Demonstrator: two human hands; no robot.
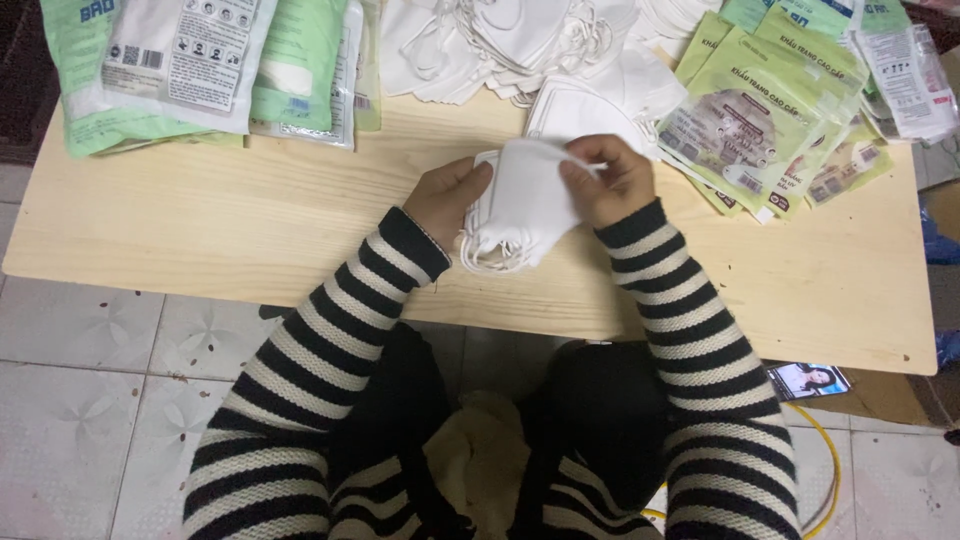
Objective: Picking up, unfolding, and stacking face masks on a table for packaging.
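Take the wooden table (pixel 250 230) as your landmark. Along its far edge on your left lie flat green and white pouches (pixel 190 65), overlapping one another; whether they are filled you cannot tell. At the far right corner sits a fanned heap of green printed pouches (pixel 770 120), sealed flat, with a few clear-fronted ones (pixel 905 75) beyond them. Between the two groups, at the far middle of the table, a loose pile of white masks (pixel 520 40) lies unpacked, ear loops tangled.

The near half of the table is bare wood on your left, from the pouches down to the near edge, and again on your right, between the green heap and the near right corner. The near edge runs just beyond your knees; past it is tiled floor (pixel 90 400).

Above the middle of the table you hold a small stack of folded white masks (pixel 515 205). Your left hand (pixel 450 195) grips the stack's left side, fingers curled round it. Your right hand (pixel 610 180) pinches the top mask's upper right corner between thumb and fingers. The loops hang from the stack's lower edge toward the tabletop.
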